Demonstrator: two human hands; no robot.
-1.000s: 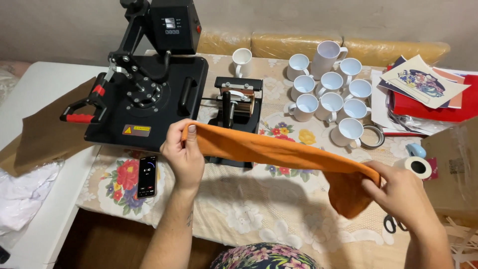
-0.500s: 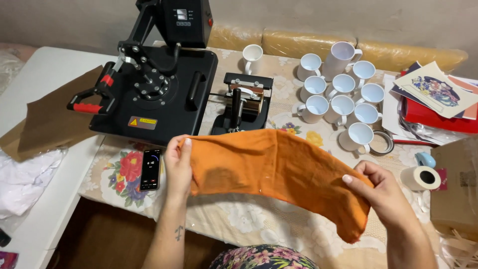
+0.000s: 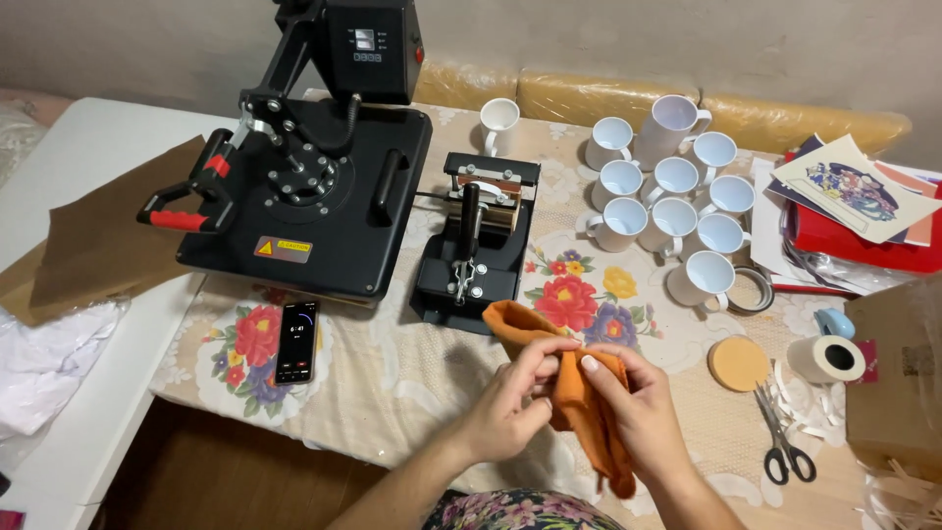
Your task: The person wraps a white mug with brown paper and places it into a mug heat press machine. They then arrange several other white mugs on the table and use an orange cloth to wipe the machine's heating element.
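While I bunch the soft orange cloth (image 3: 579, 393), both hands grip it.
My left hand (image 3: 510, 407) and right hand (image 3: 643, 407) pinch it just before the small black mug press (image 3: 476, 240).

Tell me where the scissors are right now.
In the head view the scissors lie flat on the table at lower right, right of the right hand, just below the round cork coaster and left of the tape roll.
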